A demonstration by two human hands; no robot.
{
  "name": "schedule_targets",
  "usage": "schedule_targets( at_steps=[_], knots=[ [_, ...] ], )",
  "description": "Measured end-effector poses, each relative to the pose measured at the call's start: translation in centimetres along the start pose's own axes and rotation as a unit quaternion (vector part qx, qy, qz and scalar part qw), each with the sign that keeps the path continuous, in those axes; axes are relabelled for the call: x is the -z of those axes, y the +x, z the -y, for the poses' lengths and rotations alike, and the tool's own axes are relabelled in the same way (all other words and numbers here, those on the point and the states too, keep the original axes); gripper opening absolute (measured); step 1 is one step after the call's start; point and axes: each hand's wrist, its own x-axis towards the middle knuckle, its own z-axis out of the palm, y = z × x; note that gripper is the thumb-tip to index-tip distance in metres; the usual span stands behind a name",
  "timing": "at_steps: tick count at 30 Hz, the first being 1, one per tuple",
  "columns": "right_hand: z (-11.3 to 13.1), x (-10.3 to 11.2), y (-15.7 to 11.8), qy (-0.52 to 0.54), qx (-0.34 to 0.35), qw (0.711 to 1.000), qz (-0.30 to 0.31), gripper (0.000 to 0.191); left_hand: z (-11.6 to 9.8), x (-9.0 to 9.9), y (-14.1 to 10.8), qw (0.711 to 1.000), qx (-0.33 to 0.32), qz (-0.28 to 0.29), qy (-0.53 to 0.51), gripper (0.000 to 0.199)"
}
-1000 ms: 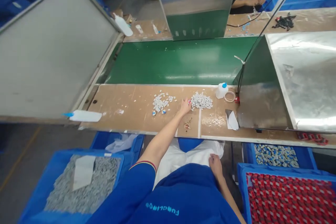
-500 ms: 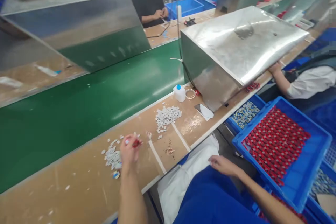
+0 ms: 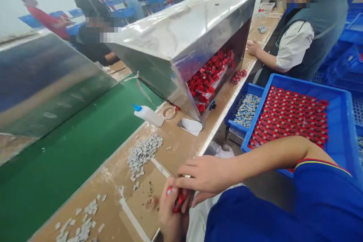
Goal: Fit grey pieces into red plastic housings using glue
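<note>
Two hands meet above a tan workbench (image 3: 181,147). The left hand (image 3: 171,215) closes around a small red packet (image 3: 179,201), and the right hand (image 3: 205,174) curves over it, its grip hidden.

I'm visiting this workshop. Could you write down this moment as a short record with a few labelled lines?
Left hand: gripping a small red piece (left hand point)
Right hand: reaching across, close over the left hand
Bench: pile of grey-white pieces, white bottle
Crate: blue crate holding rows of red pieces
Nearby: co-worker's hand on the bench
</note>
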Motion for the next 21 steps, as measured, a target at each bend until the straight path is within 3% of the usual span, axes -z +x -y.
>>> schedule_targets(
  at_steps=[3,6,11,13,16,18,21],
  knots=[
    [0.2,-0.6,-2.4,0.011,-0.1,0.994,-0.029,0.066,0.9,-4.9,0.9,0.997,-0.025,0.024,0.067,0.034],
    [-0.7,0.0,-4.7,-0.01,-0.174,0.982,-0.068,0.071,1.1,-8.2,2.4,0.991,-0.026,0.086,0.099,0.029],
    [-4.0,3.1,-8.4,-0.031,-0.21,0.973,-0.091,0.061,0.9,-11.3,5.3,0.976,0.005,0.19,0.107,0.062],
    [-6.6,5.0,-9.9,0.019,-0.254,0.964,-0.069,0.057,1.3,-10.8,6.9,0.969,-0.017,0.192,0.152,0.067],
    [-13.2,8.0,-10.6,0.097,-0.326,0.94,-0.015,0.045,2.7,-7.5,9.6,0.949,-0.034,0.128,0.287,0.052],
    [-19.0,9.8,-9.0,0.081,-0.354,0.931,-0.021,0.044,4.2,-4.4,10.9,0.94,-0.019,0.063,0.334,0.054],
    [-27.4,11.8,-3.8,0.016,-0.359,0.929,-0.086,0.053,6.5,-1.0,11.5,0.939,-0.029,-0.015,0.342,0.059]
  ],
)
